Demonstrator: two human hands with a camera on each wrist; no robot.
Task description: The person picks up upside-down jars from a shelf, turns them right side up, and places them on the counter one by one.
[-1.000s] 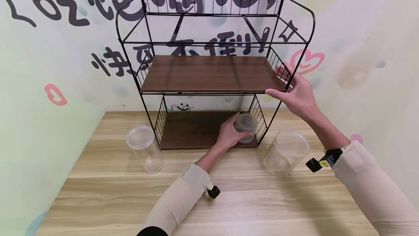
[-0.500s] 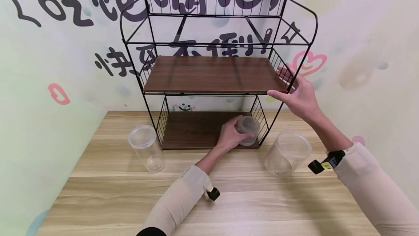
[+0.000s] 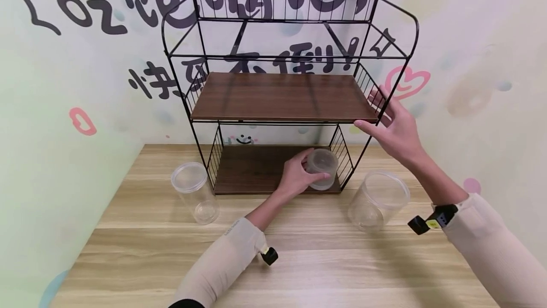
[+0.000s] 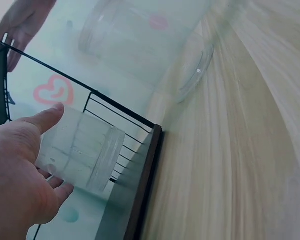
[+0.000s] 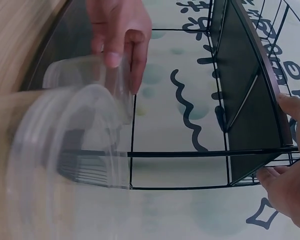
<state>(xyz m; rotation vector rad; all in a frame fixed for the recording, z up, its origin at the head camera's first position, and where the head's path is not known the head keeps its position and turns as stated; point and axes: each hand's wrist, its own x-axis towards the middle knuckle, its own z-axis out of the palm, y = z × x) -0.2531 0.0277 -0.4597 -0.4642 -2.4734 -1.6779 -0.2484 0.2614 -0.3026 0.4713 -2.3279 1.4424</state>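
At the right end of the rack's dark lower board [image 3: 248, 168], my left hand [image 3: 295, 175] holds a small clear plastic jar [image 3: 322, 170], thumb on the near side and fingers behind. In the left wrist view the jar [image 4: 80, 150] lies between thumb and fingers, its ridged end close to the board. My right hand [image 3: 397, 130] grips the rack's right side at the brown middle board [image 3: 282, 97]. Its thumb is on the front edge, with the other fingers outside the wire side panel. The right wrist view shows this thumb and fingers [image 5: 285, 185] around the board's corner.
A wide clear jar [image 3: 378, 201] stands on the wooden table [image 3: 299, 270] right of the rack, near my right forearm. A taller, narrower clear jar [image 3: 194, 194] stands by the rack's left front. Behind is a wall [image 3: 107, 123] with black lettering.
The head view has shifted slightly. My left hand and the small jar have moved a little left along the lower board. My right hand keeps its grip on the rack.
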